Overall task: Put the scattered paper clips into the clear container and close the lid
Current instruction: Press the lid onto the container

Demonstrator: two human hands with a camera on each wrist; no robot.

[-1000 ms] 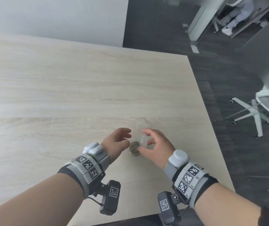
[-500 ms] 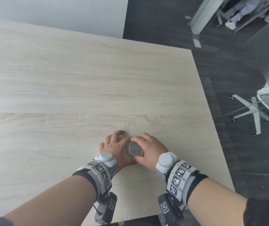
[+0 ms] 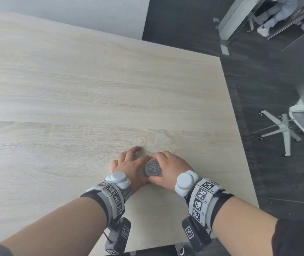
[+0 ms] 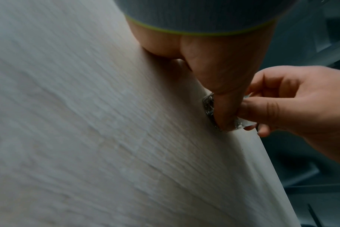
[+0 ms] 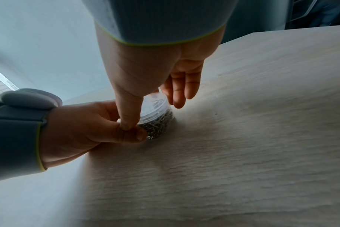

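A small round clear container (image 3: 153, 168) filled with metal paper clips (image 5: 157, 124) stands on the light wood table (image 3: 92, 89), near its front right. The clear lid (image 5: 155, 104) sits on top of it. My left hand (image 3: 129, 163) grips the container's body from the left, its thumb (image 5: 134, 135) low on the wall. From the right, my right hand (image 3: 167, 168) holds the lid between thumb (image 5: 129, 116) and fingers (image 5: 181, 92). The left wrist view shows only slivers of the container (image 4: 209, 106) behind my left thumb. I see no loose clips on the table.
The table's right edge (image 3: 239, 145) runs close beside my right hand, with dark floor beyond it. A white office chair (image 3: 286, 130) stands on that floor to the right. A pale wall (image 3: 73, 13) lies behind the table.
One second ago my right hand held the lid tilted over the open container. The lid now sits on the container, and both hands have closed in around it.
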